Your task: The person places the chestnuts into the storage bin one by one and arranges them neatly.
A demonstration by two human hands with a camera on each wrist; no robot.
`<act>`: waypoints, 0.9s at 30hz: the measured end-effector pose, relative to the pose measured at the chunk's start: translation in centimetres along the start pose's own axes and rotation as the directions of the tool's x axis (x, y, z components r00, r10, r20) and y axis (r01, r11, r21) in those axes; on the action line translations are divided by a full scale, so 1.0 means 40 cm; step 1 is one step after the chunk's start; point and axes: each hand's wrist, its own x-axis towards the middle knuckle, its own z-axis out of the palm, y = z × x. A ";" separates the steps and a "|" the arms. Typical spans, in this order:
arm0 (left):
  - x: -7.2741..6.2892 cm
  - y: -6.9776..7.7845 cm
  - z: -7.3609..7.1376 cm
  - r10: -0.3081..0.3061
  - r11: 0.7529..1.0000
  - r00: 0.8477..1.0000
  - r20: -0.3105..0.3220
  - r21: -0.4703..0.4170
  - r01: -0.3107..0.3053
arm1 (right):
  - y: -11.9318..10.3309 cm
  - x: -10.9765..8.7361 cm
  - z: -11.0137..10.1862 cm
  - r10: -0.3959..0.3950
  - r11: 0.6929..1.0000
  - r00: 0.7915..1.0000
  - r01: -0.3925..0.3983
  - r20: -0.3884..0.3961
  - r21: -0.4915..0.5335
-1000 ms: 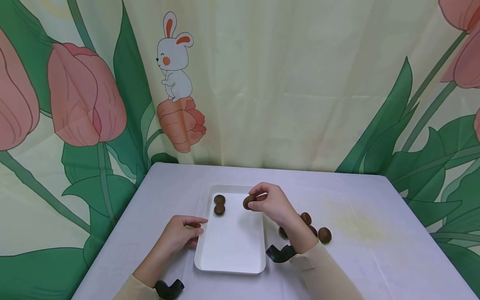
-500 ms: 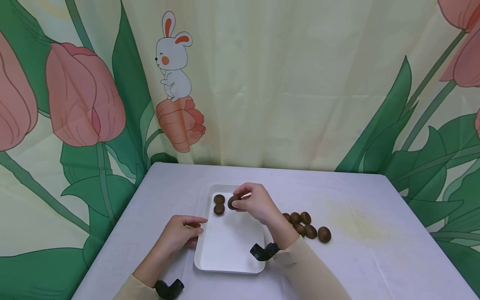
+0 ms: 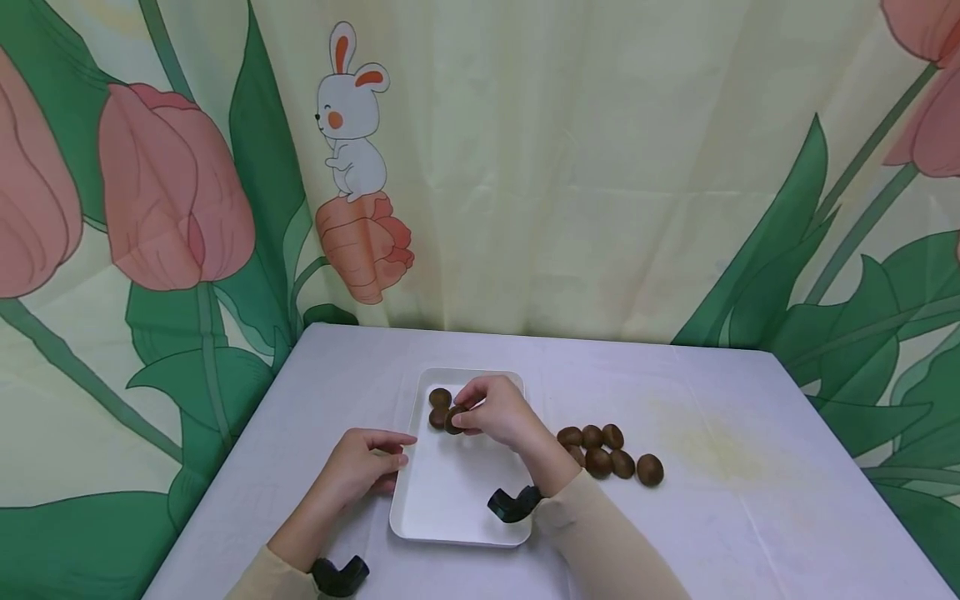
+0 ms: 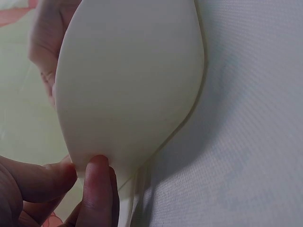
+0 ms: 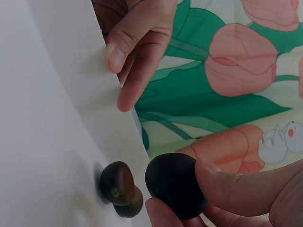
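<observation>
Pale grey cloth covers the surface (image 3: 712,517) before a tulip-and-rabbit curtain (image 3: 600,167). Over the white rectangular plastic tray (image 3: 457,508), the right hand (image 3: 498,412) has its grip clamped on one dark brown round nut (image 3: 453,419), thumb and fingertips pinching it just beside two more brown nuts (image 3: 439,407) lying at the tray's far left corner. Six loose nuts (image 3: 609,457) cluster right of the tray. The left hand (image 3: 363,467), fingers loosely curled, touches the tray's left rim.

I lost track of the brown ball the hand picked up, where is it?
Head view: the right hand pinches the brown ball over the white tray, beside two others.
</observation>
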 end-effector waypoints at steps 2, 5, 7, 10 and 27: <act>0.001 0.000 -0.001 0.004 1.000 1.000 0.004 0.000 -0.004 | 0.002 0.003 0.005 0.005 1.000 1.000 -0.006 0.011 0.002; 0.000 0.000 -0.002 0.006 1.000 1.000 0.009 -0.004 -0.006 | 0.006 0.008 0.012 0.011 1.000 1.000 -0.011 0.023 -0.005; 0.000 0.000 -0.001 0.009 1.000 1.000 0.010 -0.003 -0.009 | 0.008 0.011 0.018 0.018 1.000 1.000 -0.018 0.021 -0.008; 0.000 0.002 -0.001 0.008 1.000 1.000 0.008 -0.002 -0.008 | 0.009 0.014 0.025 0.041 0.999 0.999 -0.040 0.015 -0.027; -0.002 0.004 -0.001 0.007 1.000 1.000 0.007 -0.006 -0.007 | 0.037 0.024 0.059 0.080 0.984 0.997 -0.083 -0.025 -0.156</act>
